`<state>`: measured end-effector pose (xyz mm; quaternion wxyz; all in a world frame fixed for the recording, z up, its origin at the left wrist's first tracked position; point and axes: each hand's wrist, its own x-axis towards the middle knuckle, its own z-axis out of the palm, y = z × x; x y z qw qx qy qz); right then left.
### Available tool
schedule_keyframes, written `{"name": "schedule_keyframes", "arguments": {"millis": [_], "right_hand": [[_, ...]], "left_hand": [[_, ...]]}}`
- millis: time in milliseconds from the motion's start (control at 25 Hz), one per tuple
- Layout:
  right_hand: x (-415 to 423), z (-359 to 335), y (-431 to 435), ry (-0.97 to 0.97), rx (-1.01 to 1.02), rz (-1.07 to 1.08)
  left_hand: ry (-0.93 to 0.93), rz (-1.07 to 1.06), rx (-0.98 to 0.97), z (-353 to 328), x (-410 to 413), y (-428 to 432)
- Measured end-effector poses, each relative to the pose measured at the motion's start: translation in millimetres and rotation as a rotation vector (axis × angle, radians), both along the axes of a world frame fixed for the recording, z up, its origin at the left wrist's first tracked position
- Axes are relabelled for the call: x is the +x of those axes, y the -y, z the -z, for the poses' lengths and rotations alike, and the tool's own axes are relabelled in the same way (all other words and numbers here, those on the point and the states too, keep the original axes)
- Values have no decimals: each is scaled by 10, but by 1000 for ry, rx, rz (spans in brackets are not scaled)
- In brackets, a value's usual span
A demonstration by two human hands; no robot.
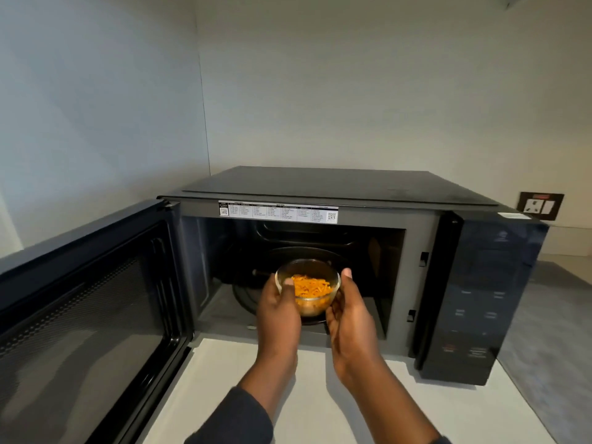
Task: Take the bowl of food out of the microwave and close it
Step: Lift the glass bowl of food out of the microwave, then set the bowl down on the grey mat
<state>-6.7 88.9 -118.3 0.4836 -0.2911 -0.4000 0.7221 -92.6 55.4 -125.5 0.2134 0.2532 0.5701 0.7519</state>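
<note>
Dim, soft indoor light; wide-angle bending at edges; slight blur.

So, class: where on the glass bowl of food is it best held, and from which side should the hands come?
Grip the glass bowl by its curved sides just under the rim, one hand on each side, reaching in from the open front of the microwave. The left hand and right hand do this, thumbs near the rim. Round and handleless, it probably keeps level best held from opposite sides.

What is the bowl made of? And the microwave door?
The bowl looks like clear glass: the orange food shows through its wall. The microwave door seems to be glossy dark glass or plastic, with a dotted mesh that looks like metal in its window.
</note>
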Motion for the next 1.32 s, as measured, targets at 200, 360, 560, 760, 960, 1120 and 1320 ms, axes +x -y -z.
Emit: {"name": "schedule_keyframes", "arguments": {"millis": [200, 360, 560, 760, 960, 1120, 1320], "right_hand": [[429, -36, 501, 206, 78, 132], [942, -40, 837, 252, 12, 190], [1750, -81, 1007, 346, -34, 270], [2648, -123, 906, 367, -63, 347], [3450, -129, 484, 452, -81, 444], [3935, -111, 34, 498, -99, 528], [4240, 107, -699, 465, -86, 555]], "left_hand": [[-41, -7, -107, -83, 493, 569], [6, 69, -146, -211, 990, 933], [59, 227, -182, -338, 1655, 1155], [-86, 316, -368, -330, 2410, 994], [-132, 410, -412, -294, 3193, 487], [-84, 486, -339, -224, 3706, -65], [-43, 503, -327, -110, 4046, -782]]}}
